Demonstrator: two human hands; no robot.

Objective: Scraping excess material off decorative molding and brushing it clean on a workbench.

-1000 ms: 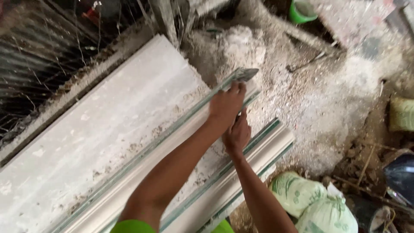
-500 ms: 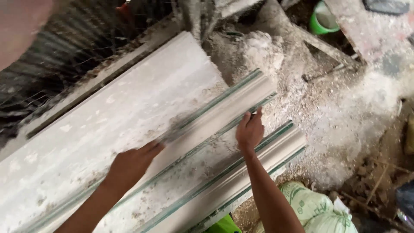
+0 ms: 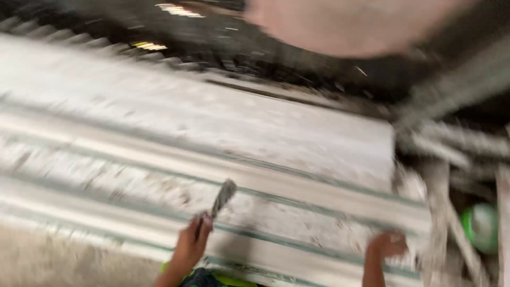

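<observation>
the head view is badly blurred by motion. the left hand [image 3: 192,242] is closed around the handle of a flat metal scraper [image 3: 222,197], whose blade rises up and to the right from the fist and lies on a channel of the long white moulded panel [image 3: 223,127]. that panel, dusty with plaster and ribbed with greenish lines, stretches away from the grip to both sides and fills the ground above it and just below it. well to the right of the scraper, the right hand [image 3: 389,244] rests on the panel near its end; whether its fingers are curled or flat i cannot tell, and nothing shows in it. beyond the right hand, past the panel's end, lie pale rubble and sticks, with a green round container [image 3: 482,227] among them. far above both hands a blurred pinkish shape [image 3: 350,24] crosses the top edge, over a dark band of rods behind the panel. below the left wrist shows a scrap of yellow-green and dark cloth [image 3: 212,279].
</observation>
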